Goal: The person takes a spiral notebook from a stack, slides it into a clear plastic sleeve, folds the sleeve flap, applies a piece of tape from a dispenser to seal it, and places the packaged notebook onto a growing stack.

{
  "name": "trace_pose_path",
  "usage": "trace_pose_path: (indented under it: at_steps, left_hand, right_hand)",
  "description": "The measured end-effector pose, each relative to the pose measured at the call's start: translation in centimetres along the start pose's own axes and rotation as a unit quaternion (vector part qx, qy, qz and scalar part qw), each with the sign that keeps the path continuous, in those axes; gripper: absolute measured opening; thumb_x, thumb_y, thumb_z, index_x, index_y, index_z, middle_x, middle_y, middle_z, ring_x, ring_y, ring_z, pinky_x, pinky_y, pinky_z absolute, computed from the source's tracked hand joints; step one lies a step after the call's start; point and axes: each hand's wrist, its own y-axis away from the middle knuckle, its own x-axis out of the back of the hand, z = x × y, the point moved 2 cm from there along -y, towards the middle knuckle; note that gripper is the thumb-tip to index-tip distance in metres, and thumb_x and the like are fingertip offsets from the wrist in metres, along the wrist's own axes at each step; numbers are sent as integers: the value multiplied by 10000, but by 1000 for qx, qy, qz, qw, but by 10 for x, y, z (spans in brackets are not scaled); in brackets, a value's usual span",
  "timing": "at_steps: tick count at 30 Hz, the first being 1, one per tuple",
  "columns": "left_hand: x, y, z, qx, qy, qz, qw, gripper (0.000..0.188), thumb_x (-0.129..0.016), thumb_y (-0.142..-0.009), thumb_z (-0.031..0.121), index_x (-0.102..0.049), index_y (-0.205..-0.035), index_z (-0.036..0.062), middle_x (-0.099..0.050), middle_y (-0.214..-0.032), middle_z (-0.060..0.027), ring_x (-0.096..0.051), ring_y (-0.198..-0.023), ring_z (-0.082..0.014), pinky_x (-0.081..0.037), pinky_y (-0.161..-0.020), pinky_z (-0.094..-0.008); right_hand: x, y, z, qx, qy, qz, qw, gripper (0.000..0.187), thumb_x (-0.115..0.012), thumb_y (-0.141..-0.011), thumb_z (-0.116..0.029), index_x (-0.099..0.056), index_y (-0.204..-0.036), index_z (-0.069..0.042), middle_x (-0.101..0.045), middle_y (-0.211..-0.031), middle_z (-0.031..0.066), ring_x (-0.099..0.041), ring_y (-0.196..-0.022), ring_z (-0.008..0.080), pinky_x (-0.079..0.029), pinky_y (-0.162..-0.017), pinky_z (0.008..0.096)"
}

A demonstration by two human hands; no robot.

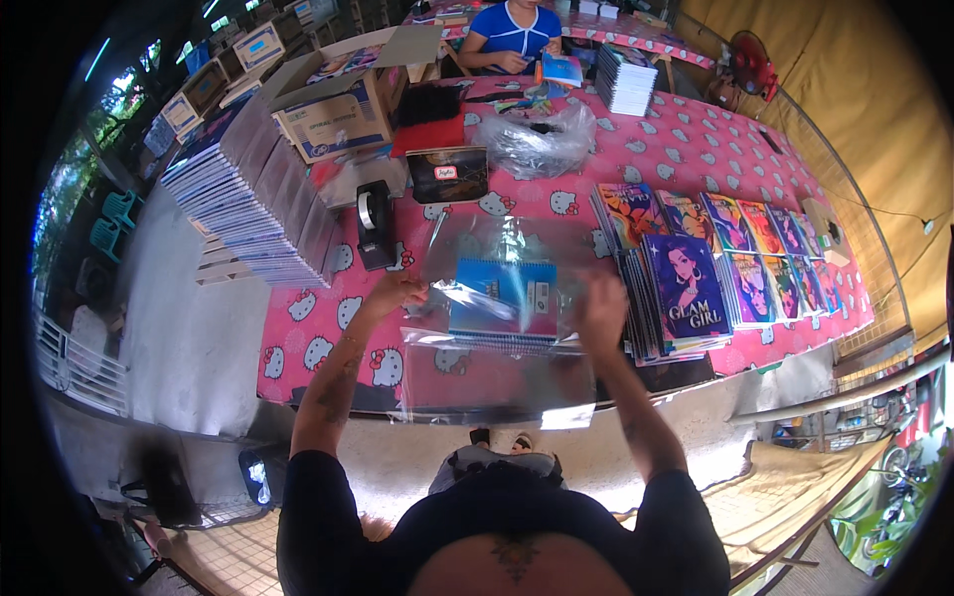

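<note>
Although clear plastic (pixel 477 375) already covers the blue notebook (pixel 503 288) lying on the table (pixel 711 124) in front of me, I judge the work only partway: the plastic lies loose and spreads past the notebook's near edge, with no closed seam that I can make out. My left hand (pixel 399 291) seems to pinch the plastic's left side, while my right hand (pixel 602 313) is blurred at the opposite side, so I cannot tell whether it grips. What seems left is closing those loose edges, and the black tape dispenser (pixel 375 226) stands untouched beyond the left hand.
</note>
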Motion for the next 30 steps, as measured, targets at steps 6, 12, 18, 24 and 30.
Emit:
trace_pose_path:
  at_steps: [6,12,18,24,30]
  left_hand:
    - [5,-44,-4,49,-80,1,996,250,-686,-884,193,-673,-1042,-2,-718,-882,-120,-702,-784,-190,-550,-692,-313]
    - [-89,-127,79,-336,-275,33,900,204,-640,-882,176,-690,-1020,34,-704,-920,-177,-694,-856,-316,-549,-762,-397]
    - [-122,-213,41,-378,-497,4,781,131,-643,-843,158,-681,-918,58,-628,-962,-153,-622,-946,-356,-517,-810,-467]
    - [-114,-196,57,-390,-412,40,822,106,-650,-781,122,-652,-854,45,-608,-936,-143,-617,-916,-361,-510,-782,-475]
    - [-114,-208,58,-368,-428,43,824,100,-640,-785,123,-637,-840,40,-592,-974,-156,-606,-915,-360,-502,-772,-473]
  right_hand:
    - [-43,55,-110,153,-44,-136,978,561,-640,-890,-406,-509,-1383,-172,-454,-1426,119,-455,-1291,327,-354,-1035,547]
    - [-48,49,-113,102,-25,-178,978,540,-649,-874,-417,-546,-1348,-178,-465,-1428,105,-459,-1307,314,-350,-1047,557]
    - [-44,42,-118,78,-34,-211,974,504,-660,-866,-382,-559,-1328,-208,-461,-1436,82,-455,-1314,297,-380,-1021,564]
    - [-45,42,-116,78,-45,-190,978,481,-669,-862,-325,-558,-1316,-213,-478,-1416,81,-460,-1309,307,-407,-995,569]
    - [-44,41,-115,75,-37,-199,976,498,-669,-852,-312,-550,-1327,-227,-471,-1431,78,-456,-1316,321,-398,-1004,575]
